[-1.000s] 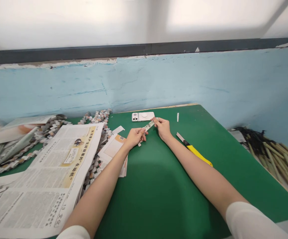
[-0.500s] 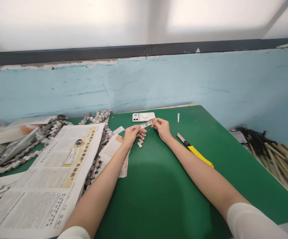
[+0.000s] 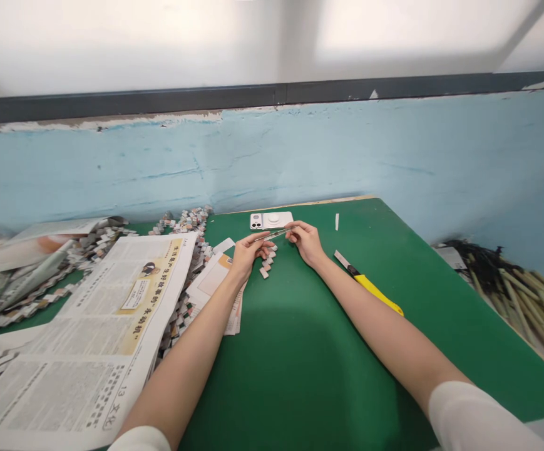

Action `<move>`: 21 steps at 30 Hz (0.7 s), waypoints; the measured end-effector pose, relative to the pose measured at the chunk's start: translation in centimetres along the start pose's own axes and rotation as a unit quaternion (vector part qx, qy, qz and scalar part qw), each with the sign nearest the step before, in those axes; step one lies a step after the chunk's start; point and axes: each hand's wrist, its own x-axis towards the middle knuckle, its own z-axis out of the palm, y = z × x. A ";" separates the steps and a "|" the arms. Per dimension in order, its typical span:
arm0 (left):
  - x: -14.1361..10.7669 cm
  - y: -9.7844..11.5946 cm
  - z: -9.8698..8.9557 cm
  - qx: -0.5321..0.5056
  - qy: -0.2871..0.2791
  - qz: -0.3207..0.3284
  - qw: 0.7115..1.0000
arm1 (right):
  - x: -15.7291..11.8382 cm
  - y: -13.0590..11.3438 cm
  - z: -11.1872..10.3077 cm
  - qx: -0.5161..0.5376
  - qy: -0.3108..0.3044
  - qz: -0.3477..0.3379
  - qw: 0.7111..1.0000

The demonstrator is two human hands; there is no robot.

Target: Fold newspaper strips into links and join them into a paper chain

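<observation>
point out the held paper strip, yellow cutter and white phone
Held paper strip (image 3: 276, 233), head view: middle of its length
Yellow cutter (image 3: 368, 285), head view: the handle
White phone (image 3: 265, 220), head view: its back

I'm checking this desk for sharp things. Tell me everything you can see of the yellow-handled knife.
The yellow-handled knife has a long, smooth handle that looks plastic, a black section near the front, and an exposed, straight, greyish blade that looks metal. It lies on the green tabletop, slanted, blade toward the far side and leftward. Nothing grips it. The handle runs close beside the right forearm; whether they touch is unclear.
</observation>
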 end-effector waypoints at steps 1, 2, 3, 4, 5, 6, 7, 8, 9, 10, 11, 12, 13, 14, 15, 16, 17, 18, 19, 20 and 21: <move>0.0 0.0 0.0 -0.001 -0.001 0.000 1.000 | 0.0 0.0 0.0 0.001 0.001 0.001 1.000; -0.1 0.0 -0.1 -0.003 -0.003 0.001 1.000 | 0.0 0.0 0.0 0.002 0.001 0.000 1.000; -0.1 0.0 -0.1 -0.004 -0.006 0.001 1.000 | 0.0 0.0 0.0 0.002 0.000 -0.001 1.000; -0.2 0.1 -0.1 -0.005 -0.011 0.002 1.000 | 0.0 0.1 0.0 0.002 -0.001 -0.004 1.000; -0.3 0.2 -0.2 -0.008 -0.019 0.004 1.000 | 0.0 0.1 0.0 0.001 -0.004 -0.007 1.000; -0.4 0.2 -0.2 -0.013 -0.027 0.008 1.000 | 0.0 0.2 0.0 -0.001 -0.007 -0.011 1.000; -0.4 0.3 -0.2 -0.015 -0.036 0.013 0.999 | 0.0 0.2 0.0 -0.004 -0.009 -0.014 1.000; -0.4 0.3 -0.1 -0.014 -0.046 0.018 0.999 | 0.0 0.3 0.0 -0.009 -0.010 -0.017 1.000; -0.4 0.3 -0.1 -0.008 -0.053 0.019 0.998 | 0.1 0.4 -0.1 -0.015 -0.009 -0.020 1.000; -0.3 0.2 0.0 0.004 -0.055 0.019 0.998 | 0.1 0.5 -0.1 -0.021 -0.009 -0.022 0.999; -0.2 0.0 0.1 0.021 -0.053 0.017 0.998 | 0.1 0.5 -0.1 -0.026 -0.010 -0.024 0.999; -0.1 -0.2 0.2 0.043 -0.049 0.014 0.998 | 0.1 0.6 -0.1 -0.029 -0.014 -0.026 0.999; 0.1 -0.4 0.3 0.064 -0.045 0.012 0.997 | 0.1 0.6 -0.1 -0.032 -0.020 -0.028 0.999; 0.2 -0.6 0.4 0.084 -0.045 0.012 0.995 | 0.0 0.6 -0.2 -0.035 -0.027 -0.031 0.999; 0.4 -0.8 0.4 0.098 -0.048 0.013 0.994 | 0.0 0.7 -0.2 -0.038 -0.034 -0.033 0.998; 0.4 -0.9 0.4 0.107 -0.052 0.015 0.993 | 0.0 0.6 -0.2 -0.040 -0.041 -0.035 0.998; 0.5 -1.0 0.4 0.111 -0.055 0.016 0.992 | -0.1 0.6 -0.2 -0.040 -0.048 -0.036 0.997; 0.5 -1.0 0.4 0.112 -0.056 0.016 0.992 | -0.1 0.6 -0.3 -0.036 -0.053 -0.035 0.997; 0.5 -1.0 0.4 0.113 -0.056 0.016 0.992 | -0.2 0.6 -0.3 -0.030 -0.059 -0.034 0.997; 0.5 -1.0 0.4 0.113 -0.055 0.016 0.992 | -0.2 0.6 -0.3 -0.022 -0.064 -0.033 0.997; 0.4 -1.0 0.3 0.113 -0.054 0.016 0.992 | -0.2 0.6 -0.4 -0.013 -0.068 -0.032 0.997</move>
